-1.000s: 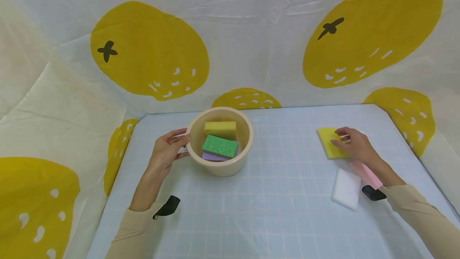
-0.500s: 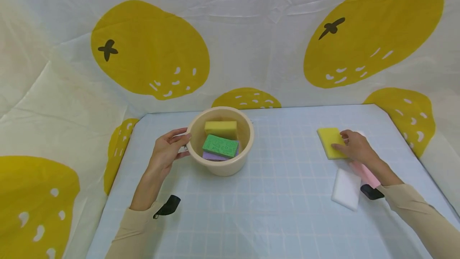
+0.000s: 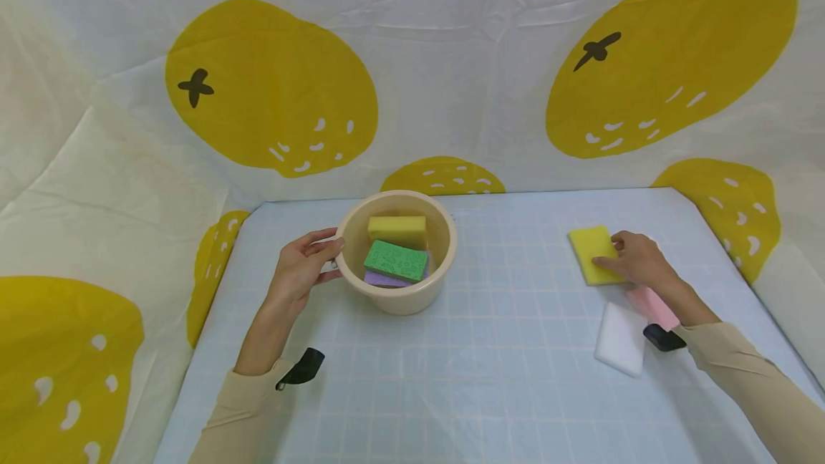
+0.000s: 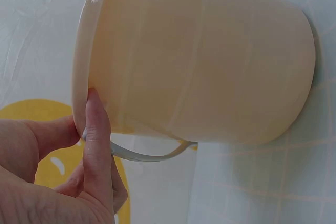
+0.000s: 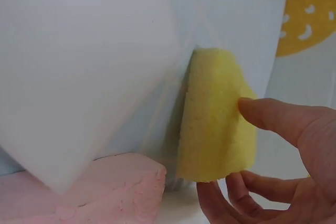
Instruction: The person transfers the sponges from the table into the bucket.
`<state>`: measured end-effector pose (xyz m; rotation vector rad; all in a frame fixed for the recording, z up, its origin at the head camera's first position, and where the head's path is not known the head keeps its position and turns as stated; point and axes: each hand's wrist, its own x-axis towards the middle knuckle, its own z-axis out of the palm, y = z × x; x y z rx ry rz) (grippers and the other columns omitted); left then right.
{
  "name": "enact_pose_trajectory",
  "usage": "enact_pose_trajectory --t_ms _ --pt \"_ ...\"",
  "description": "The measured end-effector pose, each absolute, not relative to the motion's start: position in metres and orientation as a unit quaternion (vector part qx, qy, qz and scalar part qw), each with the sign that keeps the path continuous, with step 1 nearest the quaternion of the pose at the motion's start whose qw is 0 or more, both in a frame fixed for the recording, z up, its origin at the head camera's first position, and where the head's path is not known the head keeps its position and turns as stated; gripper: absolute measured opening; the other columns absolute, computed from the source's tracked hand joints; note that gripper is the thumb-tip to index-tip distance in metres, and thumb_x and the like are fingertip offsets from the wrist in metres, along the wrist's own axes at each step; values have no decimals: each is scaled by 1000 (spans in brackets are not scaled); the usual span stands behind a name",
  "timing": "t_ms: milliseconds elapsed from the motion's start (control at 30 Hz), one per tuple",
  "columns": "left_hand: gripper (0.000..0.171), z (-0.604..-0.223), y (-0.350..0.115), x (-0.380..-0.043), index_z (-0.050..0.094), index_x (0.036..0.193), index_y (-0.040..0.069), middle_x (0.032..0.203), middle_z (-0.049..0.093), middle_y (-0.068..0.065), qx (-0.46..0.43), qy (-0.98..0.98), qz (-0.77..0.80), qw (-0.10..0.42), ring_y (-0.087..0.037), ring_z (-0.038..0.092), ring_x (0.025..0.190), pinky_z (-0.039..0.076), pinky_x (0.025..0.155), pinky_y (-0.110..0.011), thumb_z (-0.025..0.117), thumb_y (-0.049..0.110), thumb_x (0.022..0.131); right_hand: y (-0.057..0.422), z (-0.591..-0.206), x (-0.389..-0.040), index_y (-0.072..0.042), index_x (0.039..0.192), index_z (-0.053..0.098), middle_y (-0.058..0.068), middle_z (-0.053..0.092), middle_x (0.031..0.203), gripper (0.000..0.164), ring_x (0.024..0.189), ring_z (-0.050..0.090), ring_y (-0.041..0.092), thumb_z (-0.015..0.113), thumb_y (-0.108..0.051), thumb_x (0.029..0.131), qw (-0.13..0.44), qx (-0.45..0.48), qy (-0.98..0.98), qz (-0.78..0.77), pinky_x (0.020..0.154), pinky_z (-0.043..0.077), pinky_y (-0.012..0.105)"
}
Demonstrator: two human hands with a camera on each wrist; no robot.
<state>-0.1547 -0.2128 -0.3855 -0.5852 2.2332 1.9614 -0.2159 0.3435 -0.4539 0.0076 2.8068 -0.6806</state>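
Note:
My left hand pinches the rim of a beige bucket between thumb and fingers; its grey handle hangs at the side in the left wrist view. Inside the bucket lie a green sponge, a yellow sponge and a purple sponge partly under the green one. On the right, my right hand grips another yellow sponge by its near right edge, thumb on its top face and fingertips at its side. That sponge bends slightly in the right wrist view.
A white sponge lies on the light blue checked cloth, close to my right wrist. Beside it, a pink sponge is partly hidden under my right forearm. A lemon-print sheet rises behind the table.
My right fingers have come off the top of the yellow sponge, moved to its right edge and gripped it there. The left hand keeps its hold on the bucket.

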Motion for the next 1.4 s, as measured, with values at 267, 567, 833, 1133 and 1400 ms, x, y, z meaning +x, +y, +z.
enact_pose_trajectory --t_ms 267,567,833,1133,1400 --pt "50 -385 -213 -155 58 142 5 130 63 -15 -185 735 650 55 -13 66 96 63 77 -30 72 24 98 340 -447 -216 15 138 41 41 48 132 71 114 51 54 72 -31 96 127 3 957 -260 95 51 65" --pt "47 -386 -213 -155 58 142 5 128 63 -15 -185 731 654 56 -13 66 94 63 77 -31 72 22 99 337 -436 -220 13 135 50 39 57 127 54 114 56 52 68 -24 100 105 -15 954 -280 93 54 63" --pt "48 -386 -214 -155 58 142 5 128 63 -14 -185 732 654 57 -12 66 94 63 77 -30 71 21 99 331 -421 -223 12 130 55 37 62 122 51 109 62 51 71 -24 98 70 -45 956 -281 90 56 61" --pt "47 -387 -215 -155 58 142 5 128 62 -15 -181 732 654 57 -12 66 93 63 76 -30 71 21 100 318 -404 -229 9 134 53 35 61 125 56 112 62 49 72 -30 98 65 -40 953 -294 90 59 57" --pt "47 -386 -215 -155 58 141 5 126 63 -14 -181 733 653 57 -12 67 94 63 77 -30 71 22 99 306 -385 -230 7 137 52 33 60 129 62 113 62 46 71 -38 98 76 -44 945 -315 82 64 41"
